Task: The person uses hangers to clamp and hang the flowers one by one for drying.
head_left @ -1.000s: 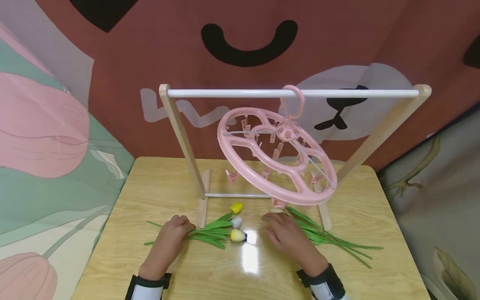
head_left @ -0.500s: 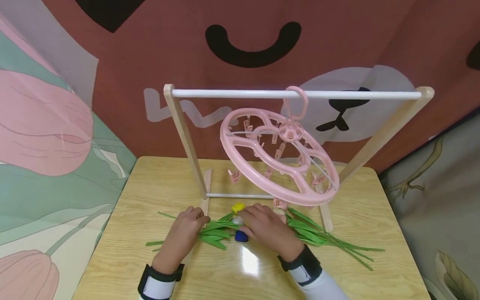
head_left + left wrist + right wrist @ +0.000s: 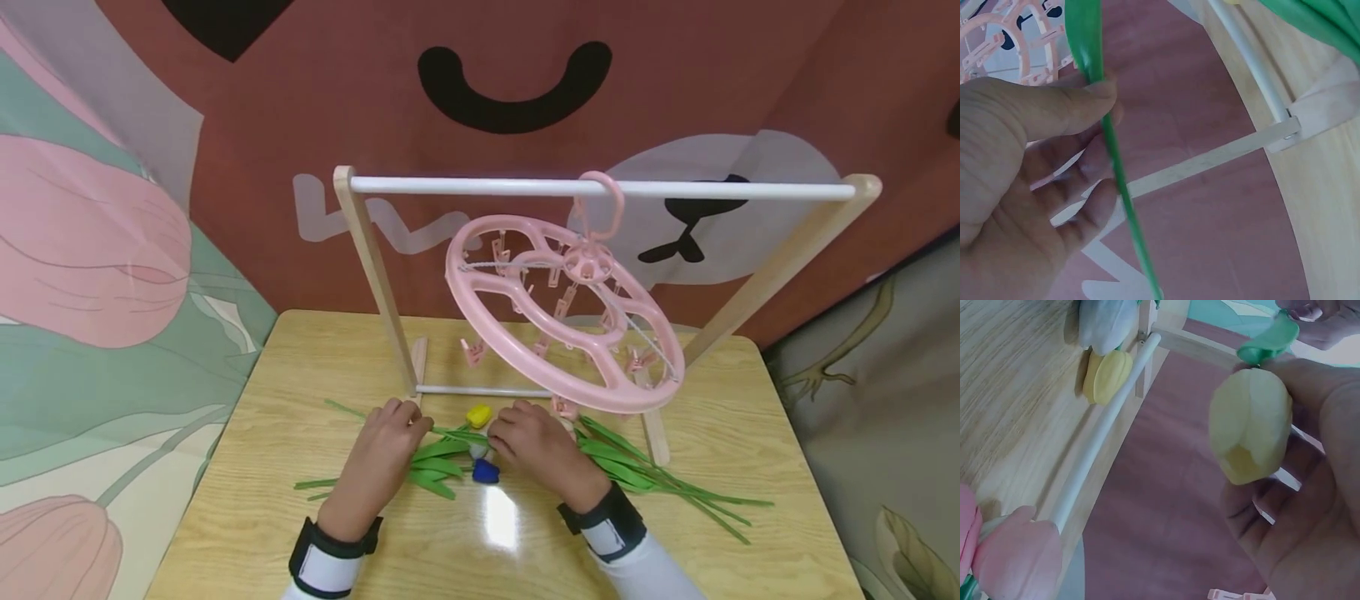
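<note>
My left hand (image 3: 384, 454) pinches the green stem (image 3: 1124, 187) of an artificial tulip between thumb and fingers, just below its leaf (image 3: 1085, 37). At the other end of this flower, my right hand (image 3: 546, 450) holds the pale yellow tulip head (image 3: 1250, 428), its fingers curled about it. Beneath the hands on the table lie more artificial tulips: a yellow one (image 3: 479, 416), a blue one (image 3: 486, 471) and a whitish one (image 3: 1109, 325). To the right of them rests another bunch with green stems (image 3: 690, 490); its pink heads (image 3: 1019, 553) show in the right wrist view.
Behind the flowers stands a wooden rack with a white top rail (image 3: 480, 186). From the rail hangs a tilted pink round clip hanger (image 3: 517, 354) with several pegs, low over the table (image 3: 322, 358). A patterned cloth (image 3: 360, 92) rises behind.
The right hand has moved left from the right-hand bunch to the pale yellow tulip head. The left hand has shifted slightly right and up, drawing this tulip off the others and uncovering the blue one.
</note>
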A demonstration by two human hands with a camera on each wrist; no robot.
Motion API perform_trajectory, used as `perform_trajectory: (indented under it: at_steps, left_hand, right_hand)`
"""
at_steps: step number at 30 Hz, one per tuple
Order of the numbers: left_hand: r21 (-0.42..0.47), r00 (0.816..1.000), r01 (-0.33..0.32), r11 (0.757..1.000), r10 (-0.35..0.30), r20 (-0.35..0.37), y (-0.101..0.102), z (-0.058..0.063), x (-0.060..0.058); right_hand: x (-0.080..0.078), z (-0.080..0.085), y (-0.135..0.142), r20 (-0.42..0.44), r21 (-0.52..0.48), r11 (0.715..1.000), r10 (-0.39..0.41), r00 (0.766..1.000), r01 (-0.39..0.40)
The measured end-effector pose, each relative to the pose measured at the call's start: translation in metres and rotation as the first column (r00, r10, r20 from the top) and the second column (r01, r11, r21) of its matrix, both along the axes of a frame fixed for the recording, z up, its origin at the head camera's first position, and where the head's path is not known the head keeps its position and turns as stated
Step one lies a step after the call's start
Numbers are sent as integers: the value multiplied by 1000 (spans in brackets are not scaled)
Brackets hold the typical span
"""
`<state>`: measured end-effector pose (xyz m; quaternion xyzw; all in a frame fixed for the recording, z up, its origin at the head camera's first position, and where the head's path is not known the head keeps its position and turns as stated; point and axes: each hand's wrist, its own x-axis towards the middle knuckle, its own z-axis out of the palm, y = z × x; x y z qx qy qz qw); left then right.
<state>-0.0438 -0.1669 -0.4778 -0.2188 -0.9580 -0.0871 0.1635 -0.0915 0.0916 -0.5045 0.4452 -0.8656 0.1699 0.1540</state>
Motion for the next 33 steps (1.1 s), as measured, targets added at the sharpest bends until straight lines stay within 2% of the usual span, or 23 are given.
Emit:
perform_trajectory:
  at_steps: [3, 7, 10, 12, 13, 14, 15, 16, 17, 19, 20, 22, 24, 25, 26, 27, 28, 30, 33]
  left_hand:
    - [43, 997, -5, 999, 8, -79, 0, 2, 0]
    - [187, 985, 17, 982, 15, -169, -2, 1, 0]
    - [334, 984, 18, 943, 42, -172, -2, -4, 1]
    - [457, 990, 4, 890, 62, -130, 1, -10, 0]
    - [532, 994, -4, 847, 62, -92, 2, -14, 0]
    - [618, 998, -21, 786, 52, -33, 5, -18, 0]
    - [705, 999, -44, 708, 29, 34, 8, -22, -1]
    - [784, 995, -74, 616, -6, 99, 11, -26, -2]
    - [850, 985, -116, 513, -50, 165, 15, -30, -2]
    - [932, 949, -218, 289, -160, 271, 22, -35, -2]
    - [947, 929, -263, 183, -216, 299, 26, -37, -2]
    - [950, 901, -311, 10, -315, 298, 33, -41, -3]
    - [933, 883, -334, -132, -392, 260, 40, -42, -3]
    - [923, 878, -336, -189, -417, 235, 43, -42, -4]
    - [916, 877, -329, -231, -434, 206, 46, -42, -5]
    - [907, 876, -328, -265, -445, 187, 48, -42, -6]
    - [900, 876, -327, -290, -449, 174, 51, -41, -6]
    - [890, 883, -316, -327, -446, 150, 55, -40, -7]
    - [887, 895, -303, -348, -424, 139, 58, -38, -9]
  right_hand:
    - [0, 0, 1, 2, -74, 997, -21, 1000, 21]
    - [-1, 1, 4, -17, -141, 989, -49, 999, 46]
    - [-3, 3, 5, -23, -156, 986, -58, 998, 54]
    - [-3, 6, 5, -22, -161, 985, -59, 998, 55]
    - [-4, 7, 6, -22, -160, 985, -61, 998, 56]
    - [-3, 9, 6, -20, -161, 985, -61, 998, 57]
    - [-3, 10, 6, -19, -162, 985, -61, 998, 58]
    - [-3, 11, 6, -20, -164, 985, -61, 998, 57]
    - [-3, 12, 5, -18, -166, 984, -60, 998, 56]
    - [-2, 13, 5, -12, -171, 984, -55, 998, 52]
    - [-2, 14, 4, -8, -172, 984, -53, 999, 51]
    - [0, 14, 3, 0, -175, 983, -50, 999, 49]
    - [1, 14, 2, 12, -171, 984, -50, 999, 51]
    - [1, 14, 2, 16, -165, 985, -54, 998, 55]
    - [1, 13, 2, 18, -162, 985, -54, 998, 56]
    - [2, 13, 1, 24, -157, 986, -54, 998, 58]
    - [2, 13, 1, 29, -152, 987, -55, 998, 59]
    - [2, 13, 0, 37, -144, 988, -57, 998, 62]
    - [3, 14, -1, 50, -138, 988, -58, 997, 64]
